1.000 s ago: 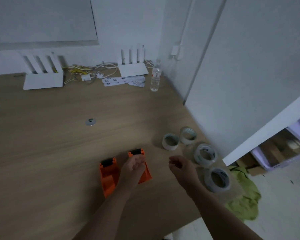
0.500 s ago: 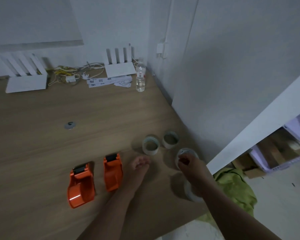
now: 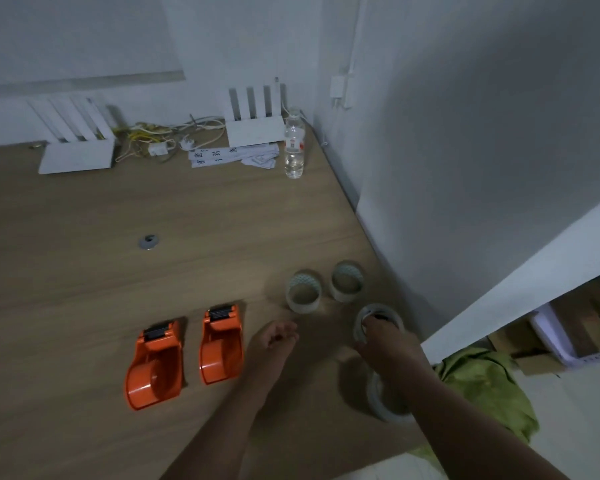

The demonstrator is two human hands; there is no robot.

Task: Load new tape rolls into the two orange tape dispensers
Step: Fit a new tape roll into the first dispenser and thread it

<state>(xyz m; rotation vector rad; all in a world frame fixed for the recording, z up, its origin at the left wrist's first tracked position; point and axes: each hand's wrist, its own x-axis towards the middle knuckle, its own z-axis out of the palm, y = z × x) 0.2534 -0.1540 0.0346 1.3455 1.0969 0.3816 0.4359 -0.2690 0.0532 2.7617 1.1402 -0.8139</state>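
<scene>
Two empty orange tape dispensers, one on the left and one on the right, lie side by side on the wooden table. My left hand rests on the table just right of them, fingers loosely curled and holding nothing. My right hand grips a large clear tape roll near the table's right edge, fingertips in its core and thumb outside. A second large roll lies partly hidden under my right forearm. Two smaller rolls, one on the left and one on the right, stand behind.
A water bottle, two white routers, cables and paper slips sit along the back wall. A round grommet is set into the table. A white partition borders the right edge, with green cloth on the floor.
My left hand came off the right dispenser and now rests beside it. My right hand moved right and closed on the large tape roll. The view shifted right.
</scene>
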